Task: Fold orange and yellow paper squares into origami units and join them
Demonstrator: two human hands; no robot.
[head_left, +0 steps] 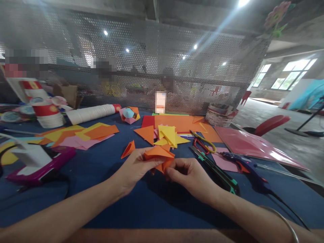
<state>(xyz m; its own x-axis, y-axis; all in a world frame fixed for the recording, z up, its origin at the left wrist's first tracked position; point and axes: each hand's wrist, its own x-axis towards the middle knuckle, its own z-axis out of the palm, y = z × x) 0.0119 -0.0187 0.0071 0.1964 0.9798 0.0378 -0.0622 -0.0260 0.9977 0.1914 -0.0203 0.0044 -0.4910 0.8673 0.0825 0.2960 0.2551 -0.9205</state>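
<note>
Between my two hands is a piece of folded orange paper (pixel 160 154), held above the blue tabletop. My left hand (pixel 138 162) pinches its left side, thumb on the near face. On its lower right edge, my right hand (pixel 186 172) has thumb and forefinger closed. Just beyond the left hand lies a small folded orange piece (pixel 128 149). Behind the held paper are an orange paper triangle (pixel 145 133) and a heap of yellow folded pieces (pixel 168 136). My fingers hide part of the held paper.
To the right lie scissors (pixel 202 143), a box cutter (pixel 215 170), a glue gun (pixel 246 168) with its cord and a pink sheet pack (pixel 258 145). On the left are a purple power strip (pixel 43 167), coloured sheets (pixel 83 135) and paper cups (pixel 48 113). A mesh screen (pixel 131 64) stands behind.
</note>
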